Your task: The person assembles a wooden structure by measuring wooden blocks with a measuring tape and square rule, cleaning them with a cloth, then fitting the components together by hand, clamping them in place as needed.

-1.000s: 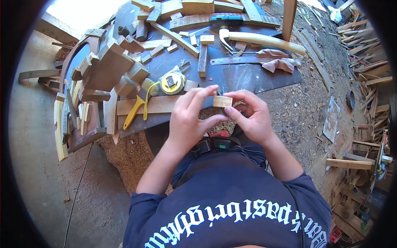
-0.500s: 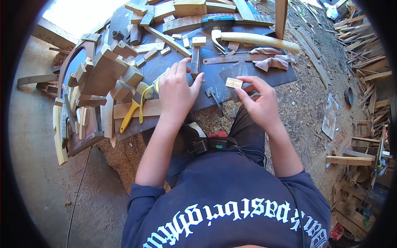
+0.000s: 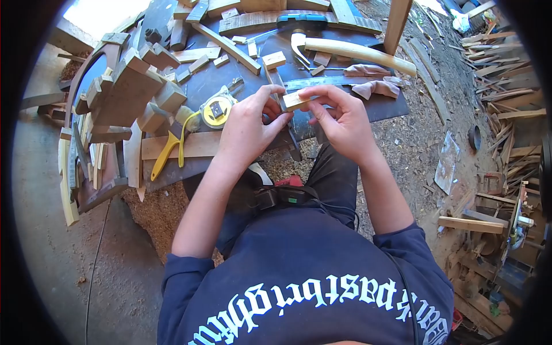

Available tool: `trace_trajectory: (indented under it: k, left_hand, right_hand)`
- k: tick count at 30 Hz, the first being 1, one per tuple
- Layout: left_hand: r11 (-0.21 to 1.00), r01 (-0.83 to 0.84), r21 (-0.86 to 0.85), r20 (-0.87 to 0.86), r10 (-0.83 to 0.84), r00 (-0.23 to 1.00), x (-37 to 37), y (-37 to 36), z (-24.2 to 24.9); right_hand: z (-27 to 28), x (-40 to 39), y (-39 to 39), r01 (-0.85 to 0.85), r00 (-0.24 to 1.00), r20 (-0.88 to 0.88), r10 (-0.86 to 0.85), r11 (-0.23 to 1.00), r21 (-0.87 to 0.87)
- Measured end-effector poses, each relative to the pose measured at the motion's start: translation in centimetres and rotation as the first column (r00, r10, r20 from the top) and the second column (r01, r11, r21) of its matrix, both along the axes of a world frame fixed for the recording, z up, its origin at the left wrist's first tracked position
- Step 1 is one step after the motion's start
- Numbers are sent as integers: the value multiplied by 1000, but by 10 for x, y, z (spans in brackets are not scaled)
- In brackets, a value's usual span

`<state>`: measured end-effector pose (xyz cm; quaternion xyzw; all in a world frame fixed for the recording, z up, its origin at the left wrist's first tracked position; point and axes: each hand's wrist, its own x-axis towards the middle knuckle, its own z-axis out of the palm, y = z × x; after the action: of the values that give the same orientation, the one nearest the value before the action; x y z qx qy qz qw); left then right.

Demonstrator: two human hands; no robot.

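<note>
My left hand (image 3: 247, 127) is closed around the near end of a narrow wooden piece (image 3: 272, 75). A small block (image 3: 275, 60) sits at that piece's far end. My right hand (image 3: 344, 122) pinches a small pale wood block (image 3: 295, 102) between thumb and fingers. This pale block is up against the near end of the wooden piece, between my two hands; fingers partly hide where they meet. Just left of my left hand lies a yellow tape measure (image 3: 217, 111) on the dark table (image 3: 380, 108).
A hammer (image 3: 359, 52) lies beyond my hands, with a metal ruler (image 3: 322, 81) and a crumpled cloth (image 3: 376, 88) nearer. A yellow-handled brush (image 3: 165, 156) is at left by a wooden assembly (image 3: 127, 95). Offcuts cover the table's back.
My right hand has moved left, bringing the pale block to the wooden piece. My left hand has closed on that piece, which is now tilted. The tape measure has come into fuller view.
</note>
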<state>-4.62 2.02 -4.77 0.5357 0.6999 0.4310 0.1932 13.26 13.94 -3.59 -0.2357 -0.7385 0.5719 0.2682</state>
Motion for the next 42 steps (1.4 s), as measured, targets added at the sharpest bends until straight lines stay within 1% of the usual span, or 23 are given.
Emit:
trace_trajectory:
  k: [3, 6, 9, 12, 15, 18, 21, 24, 27, 30, 32, 35, 36, 40, 42]
  left_hand:
    - [999, 33, 34, 60, -35, 998, -5, -3, -4]
    - [997, 40, 68, 74, -45, 996, -8, -4, -8]
    - [992, 18, 122, 50, -24, 998, -7, -5, -16]
    - [991, 13, 132, 73, -23, 997, -7, -6, -17]
    - [985, 24, 172, 57, -34, 998, -8, -6, -20]
    - [981, 31, 191, 56, -43, 998, -8, -5, -24]
    - [983, 42, 181, 37, -49, 998, -9, -7, -23]
    - [978, 44, 203, 54, -56, 997, -8, -7, -26]
    - [978, 47, 205, -9, -46, 999, -10, -8, -27]
    - [980, 28, 196, 73, -43, 996, -9, -8, -25]
    - [979, 37, 200, 47, -47, 998, -9, -9, -27]
    - [977, 48, 206, 55, -61, 997, -10, -9, -27]
    - [977, 51, 206, 67, -66, 996, -11, -9, -27]
    - [978, 69, 195, 85, -87, 993, -11, -11, -27]
    - [977, 91, 192, 65, -105, 992, -12, -12, -26]
  right_hand:
    - [-8, -6, 6, -11, 1000, -13, 11, 1000, 6]
    - [-8, -7, 5, 0, 1000, 1, 0, 1000, -7]
    - [-6, -7, 2, 17, 999, 28, -17, 1000, 8]
    - [-2, -9, -3, 5, 999, 52, -7, 1000, 29]
    - [1, -13, -6, 11, 996, 84, -21, 994, 108]
    - [-3, -15, -4, 23, 999, 41, -28, 992, 127]
    - [2, -21, -4, 22, 998, 48, -39, 945, 327]
    - [6, -24, -4, -27, 996, 92, -19, 881, 473]
    - [0, -24, -2, -34, 992, 122, -34, 855, 518]
    - [4, -24, -5, -25, 985, 154, -72, 835, 549]
    - [5, -25, -6, -18, 984, 158, -84, 833, 553]
    - [8, -26, -7, -33, 983, 157, -95, 749, 661]
    - [8, -27, -9, -13, 981, 151, -123, 732, 681]
    - [13, -26, -13, -23, 957, 199, -209, 631, 775]
    - [11, -25, -11, 2, 955, 193, -225, 656, 755]
